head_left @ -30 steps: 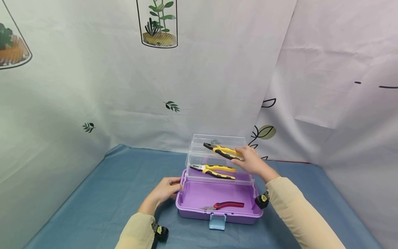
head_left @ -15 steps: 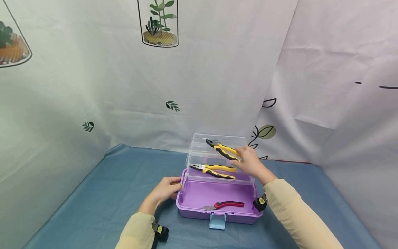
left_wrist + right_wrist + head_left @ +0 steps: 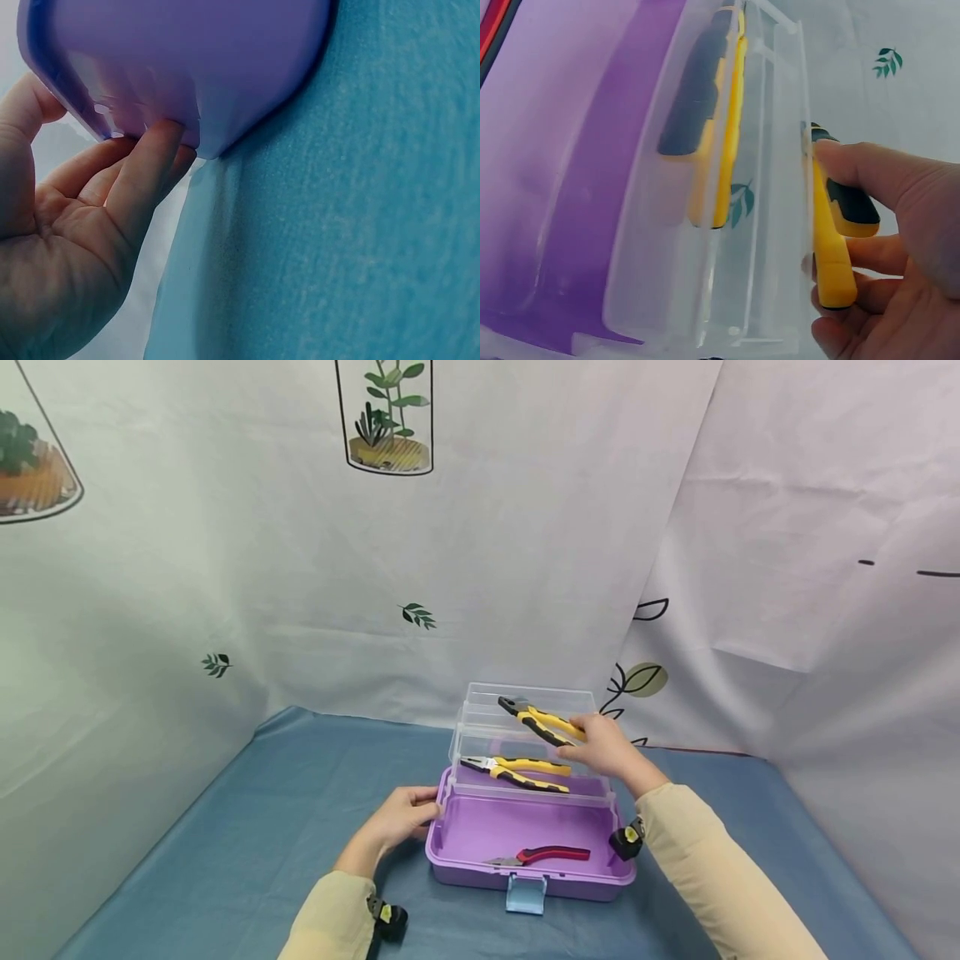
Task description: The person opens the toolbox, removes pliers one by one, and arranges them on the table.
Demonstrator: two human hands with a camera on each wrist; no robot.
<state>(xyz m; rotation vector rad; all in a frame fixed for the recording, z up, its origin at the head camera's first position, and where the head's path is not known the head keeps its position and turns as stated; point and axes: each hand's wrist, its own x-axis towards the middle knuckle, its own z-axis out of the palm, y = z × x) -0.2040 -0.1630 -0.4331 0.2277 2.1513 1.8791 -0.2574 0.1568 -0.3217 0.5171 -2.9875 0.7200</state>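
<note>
My left hand [image 3: 402, 814] grips the left end of the purple toolbox [image 3: 502, 820]; in the left wrist view the thumb lies over the rim and the fingers against the outer wall [image 3: 165, 82]. My right hand [image 3: 603, 747] holds yellow-and-black pliers [image 3: 534, 715] by the handles above the upper clear tray, the black head pointing left. The right wrist view shows the thumb on one handle [image 3: 832, 255] and fingers behind. Similar pliers with a silver head [image 3: 528, 766] lie in the lower clear tray [image 3: 525, 793]. Red-and-black pliers [image 3: 555, 853] lie on the toolbox floor.
A light blue latch [image 3: 526, 893] hangs open at the toolbox front. The box stands on a blue cloth [image 3: 300, 827], and a printed white curtain [image 3: 525, 568] rises close behind its trays. Dark wrist cameras [image 3: 626, 842] are strapped to both wrists.
My right hand has raised the held pliers slightly and shifted them a little to the right. The left hand keeps its place on the toolbox, and the other pliers have not moved.
</note>
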